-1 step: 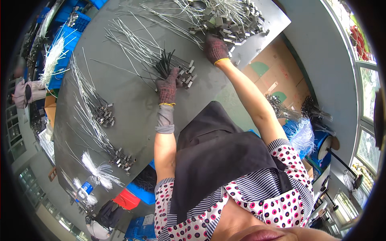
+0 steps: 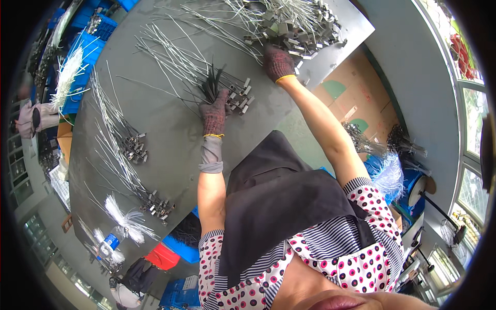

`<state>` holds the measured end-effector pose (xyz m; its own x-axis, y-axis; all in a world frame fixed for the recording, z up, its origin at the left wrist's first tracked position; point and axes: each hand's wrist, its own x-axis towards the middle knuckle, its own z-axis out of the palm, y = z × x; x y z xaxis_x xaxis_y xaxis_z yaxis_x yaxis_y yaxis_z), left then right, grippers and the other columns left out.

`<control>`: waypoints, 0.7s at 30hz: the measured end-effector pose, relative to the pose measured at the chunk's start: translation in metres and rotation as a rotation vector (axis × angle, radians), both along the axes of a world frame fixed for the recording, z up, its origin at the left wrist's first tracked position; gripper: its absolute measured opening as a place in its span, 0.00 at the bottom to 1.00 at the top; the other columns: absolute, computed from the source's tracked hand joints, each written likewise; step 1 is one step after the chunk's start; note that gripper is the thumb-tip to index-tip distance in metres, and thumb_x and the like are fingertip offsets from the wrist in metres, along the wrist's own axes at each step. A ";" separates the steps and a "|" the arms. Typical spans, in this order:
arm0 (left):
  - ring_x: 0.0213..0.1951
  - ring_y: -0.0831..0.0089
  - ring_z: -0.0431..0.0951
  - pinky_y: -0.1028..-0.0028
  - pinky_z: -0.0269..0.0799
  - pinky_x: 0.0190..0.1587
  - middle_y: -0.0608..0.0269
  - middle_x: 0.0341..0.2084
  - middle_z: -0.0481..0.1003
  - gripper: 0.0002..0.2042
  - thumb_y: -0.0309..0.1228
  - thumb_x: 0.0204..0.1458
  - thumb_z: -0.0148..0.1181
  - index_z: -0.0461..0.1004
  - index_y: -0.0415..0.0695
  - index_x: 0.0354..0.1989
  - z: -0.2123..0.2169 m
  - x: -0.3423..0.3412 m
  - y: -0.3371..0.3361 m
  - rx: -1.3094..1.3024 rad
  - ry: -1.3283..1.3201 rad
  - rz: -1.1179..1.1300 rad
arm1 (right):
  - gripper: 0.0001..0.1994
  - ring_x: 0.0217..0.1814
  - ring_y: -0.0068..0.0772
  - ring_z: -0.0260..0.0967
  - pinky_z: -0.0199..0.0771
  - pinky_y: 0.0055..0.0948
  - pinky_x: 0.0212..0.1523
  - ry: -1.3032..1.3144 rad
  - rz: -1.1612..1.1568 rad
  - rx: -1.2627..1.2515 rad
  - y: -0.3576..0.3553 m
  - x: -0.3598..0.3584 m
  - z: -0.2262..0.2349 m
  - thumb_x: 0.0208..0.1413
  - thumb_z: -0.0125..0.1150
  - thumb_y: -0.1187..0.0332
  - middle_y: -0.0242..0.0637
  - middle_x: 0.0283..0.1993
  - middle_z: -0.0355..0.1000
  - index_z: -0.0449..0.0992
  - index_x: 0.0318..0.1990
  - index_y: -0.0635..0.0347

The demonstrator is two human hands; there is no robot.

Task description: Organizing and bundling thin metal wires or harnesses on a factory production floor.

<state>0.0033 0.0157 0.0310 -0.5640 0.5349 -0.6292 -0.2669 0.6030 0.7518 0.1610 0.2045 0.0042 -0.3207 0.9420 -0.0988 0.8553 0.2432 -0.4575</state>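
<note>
My left hand (image 2: 213,114), in a dark red-and-grey knit glove, is closed around a bundle of thin black strips (image 2: 212,85) that fan up from the fist. Just right of it lie small silvery metal connectors (image 2: 240,98) on dark wires, touching or close to the hand. My right hand (image 2: 278,63), in a matching glove, reaches to the near edge of a large pile of metal connectors (image 2: 297,36) with long pale wires. Its fingertips are dark and partly hidden against the pile, so what they grip does not show.
On the grey table (image 2: 165,108), more wired connector bundles (image 2: 135,147) lie left. A plastic bottle (image 2: 109,244) stands by white fibre tufts (image 2: 126,219) at the lower left. Blue crates (image 2: 101,28) line the far left. Cardboard (image 2: 356,95) lies beyond the right edge.
</note>
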 end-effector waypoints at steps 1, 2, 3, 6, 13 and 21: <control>0.24 0.75 0.78 0.73 0.72 0.28 0.66 0.19 0.77 0.18 0.47 0.49 0.71 0.81 0.43 0.30 -0.001 -0.005 -0.004 -0.056 0.053 -0.036 | 0.13 0.46 0.60 0.77 0.78 0.51 0.43 -0.031 0.084 0.090 0.004 0.000 -0.007 0.51 0.56 0.71 0.54 0.41 0.78 0.76 0.45 0.58; 0.24 0.75 0.78 0.73 0.72 0.28 0.66 0.19 0.77 0.18 0.47 0.49 0.71 0.81 0.43 0.30 -0.014 -0.012 -0.007 -0.055 0.055 -0.029 | 0.13 0.46 0.60 0.77 0.78 0.51 0.43 -0.029 0.091 0.091 0.012 -0.005 -0.010 0.51 0.56 0.71 0.54 0.41 0.78 0.76 0.45 0.58; 0.22 0.77 0.77 0.74 0.71 0.26 0.65 0.18 0.77 0.18 0.47 0.49 0.70 0.81 0.43 0.30 -0.034 -0.021 -0.015 -0.062 0.269 -0.088 | 0.12 0.45 0.60 0.77 0.78 0.51 0.43 -0.029 0.112 0.087 0.021 -0.011 -0.011 0.52 0.55 0.71 0.55 0.41 0.77 0.77 0.44 0.58; 0.21 0.78 0.76 0.75 0.70 0.24 0.63 0.19 0.78 0.16 0.45 0.51 0.70 0.82 0.43 0.33 -0.044 -0.027 -0.022 -0.088 0.612 -0.210 | 0.11 0.45 0.59 0.77 0.77 0.51 0.41 0.018 0.090 0.103 0.029 -0.025 -0.006 0.54 0.53 0.70 0.53 0.41 0.78 0.78 0.43 0.56; 0.27 0.68 0.81 0.74 0.76 0.28 0.54 0.28 0.80 0.11 0.31 0.57 0.64 0.78 0.37 0.43 0.016 0.001 -0.010 0.290 -0.112 0.214 | 0.13 0.46 0.47 0.77 0.75 0.40 0.44 0.389 0.045 -0.011 0.003 -0.010 0.028 0.59 0.59 0.54 0.42 0.41 0.80 0.82 0.44 0.47; 0.31 0.69 0.79 0.70 0.80 0.35 0.52 0.35 0.78 0.18 0.32 0.61 0.60 0.70 0.36 0.55 -0.025 0.029 -0.008 0.567 -0.418 0.068 | 0.14 0.45 0.49 0.77 0.74 0.41 0.47 0.093 0.137 -0.035 0.009 -0.005 0.011 0.54 0.63 0.52 0.41 0.42 0.79 0.83 0.44 0.44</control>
